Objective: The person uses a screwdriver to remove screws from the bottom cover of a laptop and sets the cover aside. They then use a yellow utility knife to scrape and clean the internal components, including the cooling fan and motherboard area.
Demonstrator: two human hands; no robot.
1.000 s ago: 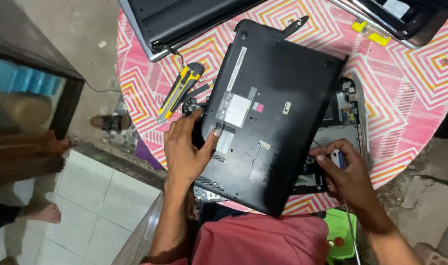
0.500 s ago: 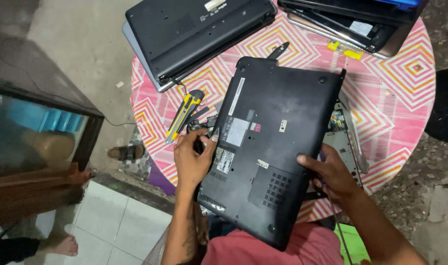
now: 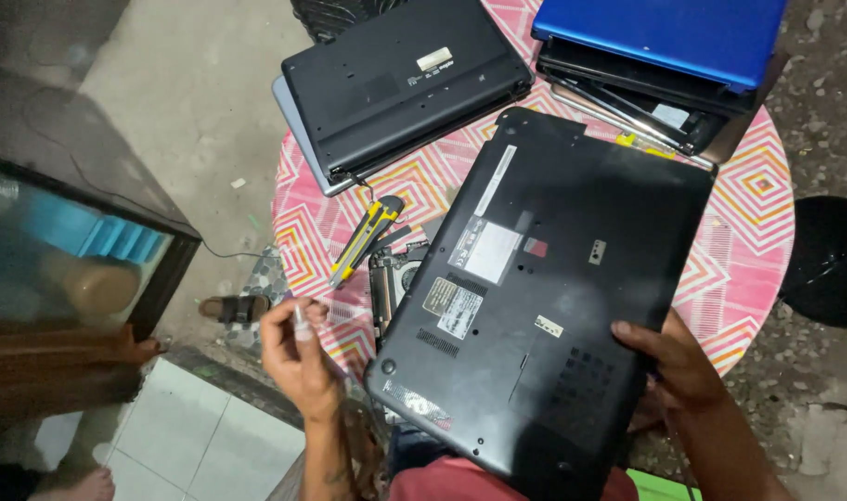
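Observation:
A large black laptop (image 3: pixel 553 297) lies bottom side up and tilted across a round table. Its near corner hangs over the table edge toward me. My right hand (image 3: pixel 676 364) grips its right edge, thumb on top. My left hand (image 3: pixel 298 357) is lifted off it, just left of the near left corner, with the fingers loosely curled. There is a small pale bit at one fingertip, and I cannot tell whether the hand holds it. Exposed laptop internals (image 3: pixel 395 278) show under the left edge. A yellow and black utility knife (image 3: pixel 363 243) lies beside them.
The table has a pink zigzag cloth (image 3: pixel 757 232). A dark laptop (image 3: pixel 400 83) lies bottom up at the back, and a blue-topped stack of laptops (image 3: pixel 665 37) sits at the back right. A glass cabinet (image 3: pixel 61 269) stands left, a black stool (image 3: pixel 827 260) right, a sandal (image 3: pixel 233 306) on the floor.
My left hand has come off the black laptop and moved out to the left. My right hand has shifted to the laptop's right edge. The view has tilted toward the back of the table.

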